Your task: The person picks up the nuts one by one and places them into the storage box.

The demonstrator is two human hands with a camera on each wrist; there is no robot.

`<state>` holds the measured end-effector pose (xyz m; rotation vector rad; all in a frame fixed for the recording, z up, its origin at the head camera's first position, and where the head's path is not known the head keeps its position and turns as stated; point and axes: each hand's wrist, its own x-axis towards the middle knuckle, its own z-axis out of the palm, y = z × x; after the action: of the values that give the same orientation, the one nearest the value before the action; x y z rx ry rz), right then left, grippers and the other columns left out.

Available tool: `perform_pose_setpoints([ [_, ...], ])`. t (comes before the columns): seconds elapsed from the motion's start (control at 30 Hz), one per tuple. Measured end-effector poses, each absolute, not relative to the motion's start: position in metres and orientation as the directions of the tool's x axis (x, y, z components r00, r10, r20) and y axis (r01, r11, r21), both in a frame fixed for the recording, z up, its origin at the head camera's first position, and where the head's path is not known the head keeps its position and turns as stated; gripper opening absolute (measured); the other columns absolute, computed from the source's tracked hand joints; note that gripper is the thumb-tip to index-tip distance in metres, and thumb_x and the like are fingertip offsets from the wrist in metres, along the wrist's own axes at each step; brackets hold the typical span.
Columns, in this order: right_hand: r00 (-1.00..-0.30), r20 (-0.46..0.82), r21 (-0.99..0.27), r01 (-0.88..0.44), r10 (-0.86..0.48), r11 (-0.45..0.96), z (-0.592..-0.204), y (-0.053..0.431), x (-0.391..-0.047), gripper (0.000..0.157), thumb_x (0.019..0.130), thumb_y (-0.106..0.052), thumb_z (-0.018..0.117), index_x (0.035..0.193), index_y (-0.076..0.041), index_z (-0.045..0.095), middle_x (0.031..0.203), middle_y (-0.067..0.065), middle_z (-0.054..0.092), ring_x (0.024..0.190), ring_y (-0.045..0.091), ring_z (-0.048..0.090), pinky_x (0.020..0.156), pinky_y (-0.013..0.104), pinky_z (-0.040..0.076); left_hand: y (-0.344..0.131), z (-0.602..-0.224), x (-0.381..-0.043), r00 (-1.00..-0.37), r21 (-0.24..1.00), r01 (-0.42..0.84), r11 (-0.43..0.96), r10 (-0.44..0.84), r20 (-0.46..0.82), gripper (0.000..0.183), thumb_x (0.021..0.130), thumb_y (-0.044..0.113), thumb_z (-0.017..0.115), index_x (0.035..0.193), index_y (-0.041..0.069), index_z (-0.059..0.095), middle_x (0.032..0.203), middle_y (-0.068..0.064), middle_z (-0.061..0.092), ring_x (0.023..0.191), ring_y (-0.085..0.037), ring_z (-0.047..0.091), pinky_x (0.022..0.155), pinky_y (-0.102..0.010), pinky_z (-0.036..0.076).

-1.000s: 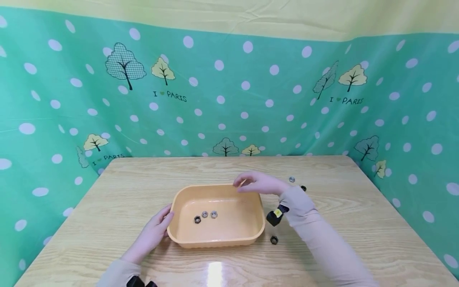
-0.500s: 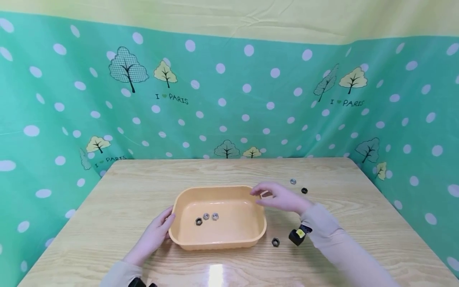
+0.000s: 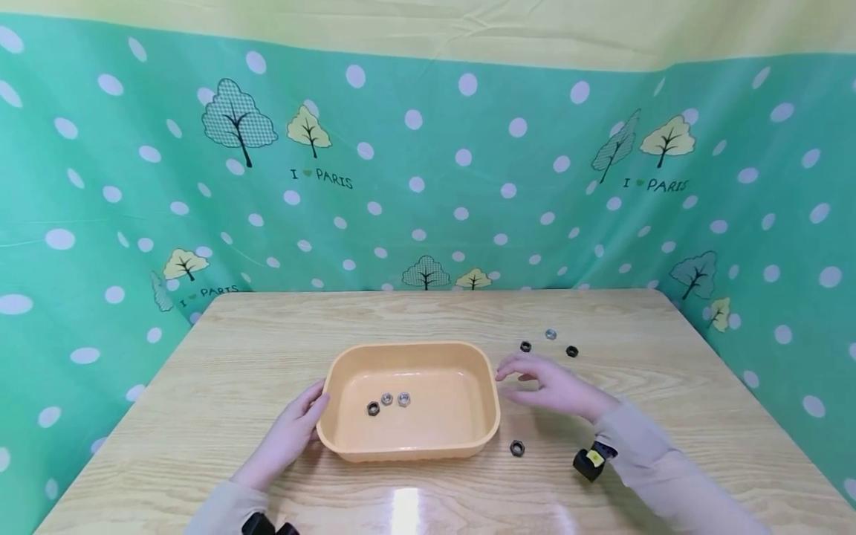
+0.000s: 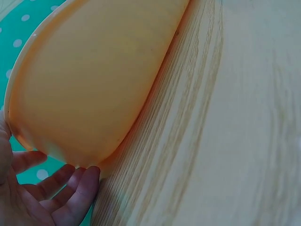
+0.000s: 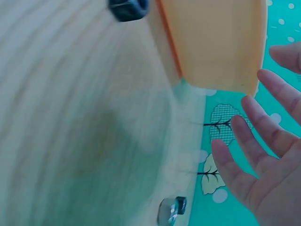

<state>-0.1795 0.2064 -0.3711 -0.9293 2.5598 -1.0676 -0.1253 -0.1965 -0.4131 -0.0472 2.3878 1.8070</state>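
A shallow orange plastic basin (image 3: 428, 438) stands on the table. My left hand (image 3: 292, 427) holds its left end, thumb at the rim; the left wrist view shows fingertips (image 4: 91, 176) against the outer wall. Inside the basin lie a dark hex nut (image 3: 373, 408), a silver nut (image 3: 386, 399) and another silver nut (image 3: 404, 400). Just right of the basin hovers my right hand (image 3: 551, 383), fingers spread and holding nothing, as its wrist view shows. Nearest it on the table are a dark nut (image 3: 517, 448) in front and another dark nut (image 3: 525, 346) behind.
Farther back on the right, a silver nut (image 3: 550, 334) and a dark nut (image 3: 571, 351) lie on the wooden table (image 3: 267, 334). A green dotted cloth (image 3: 428, 186) closes off the back and sides. Each wrist wears a black camera (image 3: 590, 462).
My right hand has moved right and toward me, from over the basin's back edge to beside its right end. A dark nut behind it has come into sight. The left hand keeps its place.
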Motion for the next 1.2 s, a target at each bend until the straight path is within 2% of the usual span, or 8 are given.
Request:
perform_pose_setpoints([
  [0.17, -0.769, 0.0, -0.682, -0.467, -0.639, 0.563, -0.375, 0.217, -0.172, 0.023, 0.088, -0.016, 0.066, 0.11, -0.013, 0.063, 0.121, 0.011, 0.058, 0.114, 0.035, 0.052, 0.094, 0.055, 0.05, -0.195, -0.413, -0.125, -0.989, 0.957, -0.115, 0.265, 0.054, -0.134, 0.046, 0.103, 0.015, 0.037, 0.144, -0.006, 0.031, 0.134, -0.034, 0.044, 0.1, -0.031, 0.063, 0.072, -0.029, 0.06],
  [0.4, -0.723, 0.005, -0.654, -0.525, -0.691, 0.545, -0.381, 0.229, -0.166, 0.024, 0.088, -0.02, 0.066, 0.109, -0.009, 0.064, 0.117, 0.012, 0.06, 0.109, 0.023, 0.055, 0.091, 0.048, 0.053, -0.195, -0.413, -0.125, -0.99, 0.956, -0.116, 0.268, 0.051, -0.134, 0.047, 0.103, 0.016, 0.037, 0.144, -0.006, 0.03, 0.135, -0.034, 0.044, 0.1, -0.031, 0.063, 0.072, -0.028, 0.06],
  [0.53, -0.724, -0.023, -0.649, -0.514, -0.69, 0.561, -0.383, 0.234, -0.161, 0.025, 0.087, -0.024, 0.067, 0.109, -0.012, 0.064, 0.115, 0.008, 0.061, 0.106, 0.019, 0.056, 0.091, 0.045, 0.053, -0.195, -0.412, -0.126, -0.988, 0.955, -0.128, 0.269, 0.046, -0.146, 0.047, 0.103, 0.016, 0.037, 0.144, -0.006, 0.029, 0.133, -0.034, 0.046, 0.095, -0.027, 0.065, 0.067, -0.026, 0.06],
  [0.73, -0.724, -0.059, -0.656, -0.491, -0.687, 0.574, -0.386, 0.237, -0.153, 0.026, 0.084, -0.025, 0.069, 0.108, -0.017, 0.065, 0.114, 0.001, 0.061, 0.108, 0.013, 0.053, 0.099, 0.041, 0.047, -0.195, -0.411, -0.126, -0.987, 0.948, -0.143, 0.285, 0.031, -0.158, 0.046, 0.103, 0.017, 0.038, 0.144, -0.002, 0.033, 0.113, -0.028, 0.06, 0.075, -0.016, 0.066, 0.052, -0.024, 0.055],
  [0.87, -0.72, -0.078, -0.671, -0.473, -0.689, 0.571, -0.387, 0.236, -0.15, 0.027, 0.083, -0.025, 0.071, 0.108, -0.019, 0.064, 0.113, -0.003, 0.06, 0.109, 0.01, 0.052, 0.102, 0.037, 0.045, -0.196, -0.41, -0.126, -0.986, 0.943, -0.146, 0.298, 0.029, -0.162, 0.045, 0.103, 0.019, 0.038, 0.144, -0.001, 0.034, 0.105, -0.024, 0.063, 0.067, -0.013, 0.064, 0.047, -0.022, 0.05],
  [1.03, -0.729, -0.104, -0.655, -0.462, -0.677, 0.597, -0.388, 0.236, -0.148, 0.032, 0.079, -0.028, 0.074, 0.109, -0.022, 0.064, 0.113, -0.008, 0.058, 0.11, 0.011, 0.052, 0.102, 0.039, 0.045, -0.196, -0.41, -0.126, -0.986, 0.944, -0.152, 0.293, 0.027, -0.167, 0.046, 0.103, 0.018, 0.038, 0.144, -0.001, 0.033, 0.109, -0.026, 0.062, 0.07, -0.014, 0.064, 0.05, -0.023, 0.053],
  [1.2, -0.732, -0.103, -0.64, -0.47, -0.674, 0.608, -0.39, 0.235, -0.147, 0.035, 0.075, -0.024, 0.077, 0.108, -0.022, 0.065, 0.115, -0.005, 0.057, 0.112, 0.016, 0.052, 0.103, 0.045, 0.044, -0.195, -0.41, -0.126, -0.987, 0.945, -0.147, 0.292, 0.024, -0.161, 0.046, 0.103, 0.017, 0.038, 0.144, -0.003, 0.033, 0.118, -0.03, 0.058, 0.079, -0.02, 0.066, 0.057, -0.025, 0.058],
])
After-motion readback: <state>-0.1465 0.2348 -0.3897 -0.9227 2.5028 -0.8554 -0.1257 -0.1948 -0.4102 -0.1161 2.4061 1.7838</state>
